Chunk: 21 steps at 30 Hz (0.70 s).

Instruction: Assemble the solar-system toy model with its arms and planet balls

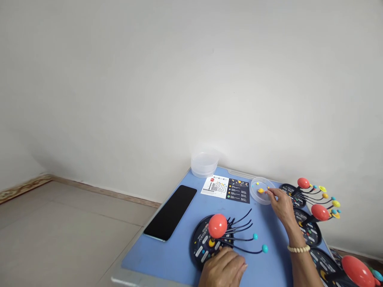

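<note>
Clear dish (259,190) could tip if your pinched right hand (281,205), hold unclear, nudges it; your left hand's (223,268) grip is hidden.

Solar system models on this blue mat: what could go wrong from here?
The right hand at the shallow clear dish might tip it, scattering the small yellow pieces. The thin black arms of the nearest model could bend or snap if the left hand knocks them.

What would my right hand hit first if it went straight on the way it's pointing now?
Your right hand points into the clear plastic dish, so its rim looks like the first contact, then the yellow planet piece inside. Depth is unclear; the fingertips may already be over the rim.
</note>
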### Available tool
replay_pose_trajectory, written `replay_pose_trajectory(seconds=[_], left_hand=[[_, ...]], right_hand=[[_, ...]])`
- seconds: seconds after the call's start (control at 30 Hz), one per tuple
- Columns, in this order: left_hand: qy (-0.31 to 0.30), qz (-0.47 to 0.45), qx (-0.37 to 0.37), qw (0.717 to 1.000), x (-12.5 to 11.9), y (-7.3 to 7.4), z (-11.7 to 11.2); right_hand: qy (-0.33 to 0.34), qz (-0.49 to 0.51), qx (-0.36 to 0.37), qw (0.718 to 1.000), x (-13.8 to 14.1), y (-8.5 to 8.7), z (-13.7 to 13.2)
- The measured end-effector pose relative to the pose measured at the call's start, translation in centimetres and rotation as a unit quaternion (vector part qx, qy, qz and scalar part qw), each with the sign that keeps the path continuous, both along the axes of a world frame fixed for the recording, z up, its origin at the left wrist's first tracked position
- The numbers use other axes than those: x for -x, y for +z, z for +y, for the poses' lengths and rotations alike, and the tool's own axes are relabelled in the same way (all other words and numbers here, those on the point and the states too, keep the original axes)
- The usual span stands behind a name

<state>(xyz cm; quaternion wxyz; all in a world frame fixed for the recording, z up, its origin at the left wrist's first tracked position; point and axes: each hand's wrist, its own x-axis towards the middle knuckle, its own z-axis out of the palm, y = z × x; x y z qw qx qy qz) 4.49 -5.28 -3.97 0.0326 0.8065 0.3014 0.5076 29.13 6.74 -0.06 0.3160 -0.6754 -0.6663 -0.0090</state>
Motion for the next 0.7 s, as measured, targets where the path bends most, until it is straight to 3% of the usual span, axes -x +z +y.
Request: replay_pose_trajectory(seconds=[0.27,0.53,0.7], left_hand=[[0.005,-0.048,-0.035,0.998,-0.3,-0.4,0.2],[-0.006,-0.014,-0.003,1.0,0.3,1.0,-0.3],[0.0,-0.008,-0.014,1.0,0.3,0.9,-0.2]], right_hand=[[0.001,-0.006,-0.002,1.0,0.0,-0.1,0.1],[0.026,-0.018,-0.026,0.999,-0.1,-0.7,0.4],[0.063,-0.033,-0.031,0.997,0.2,-0.9,0.7]])
